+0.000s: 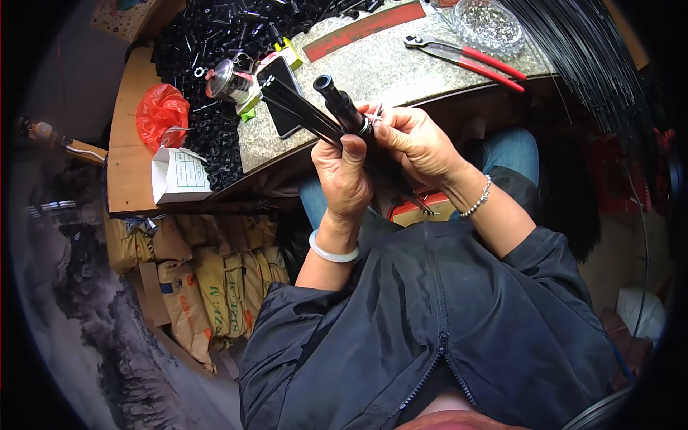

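What looks like a black umbrella frame is held up over the table's near edge, its thin black ribs point(301, 109) bunched beside a thick black tube point(340, 102) with a hollow end. My left hand point(344, 175) is closed round the ribs and the lower tube, thumb on top. Against the tube's right side, my right hand point(419, 143) pinches a thin pale wire point(376, 113) near a silvery ring. Its other fingers curl behind and are partly hidden. Below the hands, the frame's lower rods point(419, 199) slant toward my lap.
Pliers with red handles point(479, 63) lie on the speckled tabletop point(387, 63), near a glass dish point(489, 27) of small metal bits. A phone point(281, 97), a lidded glass jar point(231, 80), a red plastic bag point(163, 117) and heaped black parts point(215, 36) are left. Long black rods point(580, 57) overhang the right.
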Tool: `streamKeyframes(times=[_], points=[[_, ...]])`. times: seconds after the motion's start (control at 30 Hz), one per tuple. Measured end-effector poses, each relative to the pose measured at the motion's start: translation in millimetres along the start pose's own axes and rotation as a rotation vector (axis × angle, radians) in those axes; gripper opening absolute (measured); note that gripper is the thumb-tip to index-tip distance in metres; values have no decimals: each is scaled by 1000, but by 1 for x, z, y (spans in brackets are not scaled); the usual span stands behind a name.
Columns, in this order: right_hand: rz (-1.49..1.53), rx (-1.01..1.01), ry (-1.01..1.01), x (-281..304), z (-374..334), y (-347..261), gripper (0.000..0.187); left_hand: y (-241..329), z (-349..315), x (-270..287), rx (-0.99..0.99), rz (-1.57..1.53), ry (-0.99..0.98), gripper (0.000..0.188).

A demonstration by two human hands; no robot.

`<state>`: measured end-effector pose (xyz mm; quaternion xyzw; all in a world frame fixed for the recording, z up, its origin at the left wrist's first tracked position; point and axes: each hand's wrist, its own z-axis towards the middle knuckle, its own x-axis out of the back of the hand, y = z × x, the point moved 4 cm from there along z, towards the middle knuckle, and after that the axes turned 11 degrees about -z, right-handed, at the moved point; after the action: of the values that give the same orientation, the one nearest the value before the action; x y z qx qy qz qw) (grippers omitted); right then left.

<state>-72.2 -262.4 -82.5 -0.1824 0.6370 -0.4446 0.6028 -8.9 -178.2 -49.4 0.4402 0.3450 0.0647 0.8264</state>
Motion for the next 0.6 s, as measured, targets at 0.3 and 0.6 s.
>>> streamKeyframes(times=[0.3,0.6], points=[[-364,243,114,-13,-12,11,52,10,20,0,11,-22,-88,67],[-981,434,155,-16,-23,19,24,26,19,-10,131,254,-141,37]])
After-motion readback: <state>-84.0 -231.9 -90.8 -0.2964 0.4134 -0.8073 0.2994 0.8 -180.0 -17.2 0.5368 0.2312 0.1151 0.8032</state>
